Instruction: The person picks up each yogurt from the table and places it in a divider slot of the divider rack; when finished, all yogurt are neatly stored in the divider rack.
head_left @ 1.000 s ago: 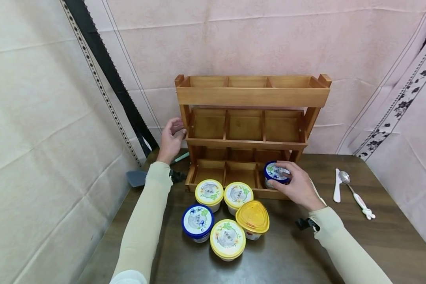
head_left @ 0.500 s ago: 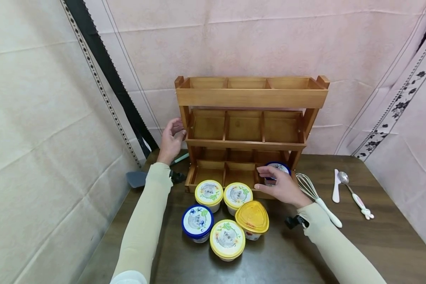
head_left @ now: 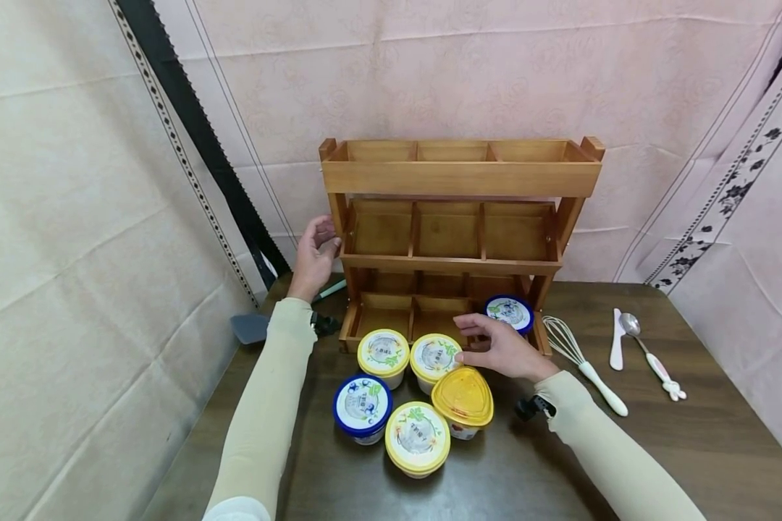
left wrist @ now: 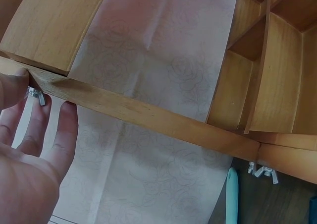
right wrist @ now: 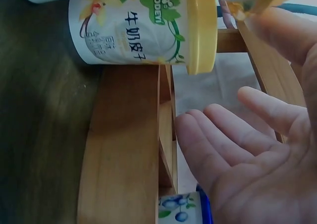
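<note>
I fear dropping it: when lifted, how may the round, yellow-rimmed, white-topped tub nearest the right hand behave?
The yellow-rimmed tub seems stiff: its outline looks undistorted. Its smooth-looking lid may be slippery. Standing upright, it probably will not roll.

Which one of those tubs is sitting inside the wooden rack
The blue-lidded tub in the bottom right of the rack; the other five tubs stand on the table in front.
</note>
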A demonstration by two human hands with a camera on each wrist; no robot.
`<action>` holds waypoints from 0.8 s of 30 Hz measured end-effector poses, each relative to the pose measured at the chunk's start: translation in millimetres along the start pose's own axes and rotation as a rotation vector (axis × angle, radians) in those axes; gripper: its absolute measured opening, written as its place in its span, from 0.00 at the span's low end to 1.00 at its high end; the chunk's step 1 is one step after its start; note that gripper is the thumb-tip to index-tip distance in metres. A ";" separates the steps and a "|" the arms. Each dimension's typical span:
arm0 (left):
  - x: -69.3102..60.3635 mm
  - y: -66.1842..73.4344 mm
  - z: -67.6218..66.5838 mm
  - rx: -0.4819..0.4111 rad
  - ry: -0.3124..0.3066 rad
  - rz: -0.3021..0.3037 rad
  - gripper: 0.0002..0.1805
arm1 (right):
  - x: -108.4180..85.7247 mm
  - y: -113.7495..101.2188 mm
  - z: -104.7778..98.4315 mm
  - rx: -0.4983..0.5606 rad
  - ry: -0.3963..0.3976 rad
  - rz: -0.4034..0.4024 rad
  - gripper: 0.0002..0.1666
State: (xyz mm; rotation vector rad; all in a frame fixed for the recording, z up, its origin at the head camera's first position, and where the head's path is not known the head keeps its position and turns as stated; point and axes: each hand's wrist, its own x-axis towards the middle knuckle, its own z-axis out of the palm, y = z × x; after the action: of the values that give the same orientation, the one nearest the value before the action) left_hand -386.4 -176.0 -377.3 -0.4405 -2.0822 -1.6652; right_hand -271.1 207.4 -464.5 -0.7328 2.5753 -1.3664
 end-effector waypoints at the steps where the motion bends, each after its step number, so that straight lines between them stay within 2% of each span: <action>1: 0.2 0.1 0.2 0.002 -0.001 0.000 0.25 | 0.5 0.0 1.1 0.005 -0.010 0.000 0.42; 11: 0.7 1.1 1.4 0.010 -0.002 -0.009 0.25 | 2.5 1.0 8.1 0.066 -0.111 0.009 0.47; 19: 10.7 -24.5 -1.4 0.006 0.008 -0.004 0.25 | 9.6 -4.8 6.4 0.006 -0.165 0.029 0.48; 24: 11.5 -30.3 -3.4 0.008 0.001 0.006 0.25 | 15.7 -1.1 5.3 -0.037 -0.189 0.001 0.43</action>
State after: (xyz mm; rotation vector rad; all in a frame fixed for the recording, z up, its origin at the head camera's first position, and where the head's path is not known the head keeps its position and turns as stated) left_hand -410.9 -186.4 -396.1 -0.4429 -2.0838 -1.6525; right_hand -282.7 195.5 -465.0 -0.8231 2.4592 -1.1893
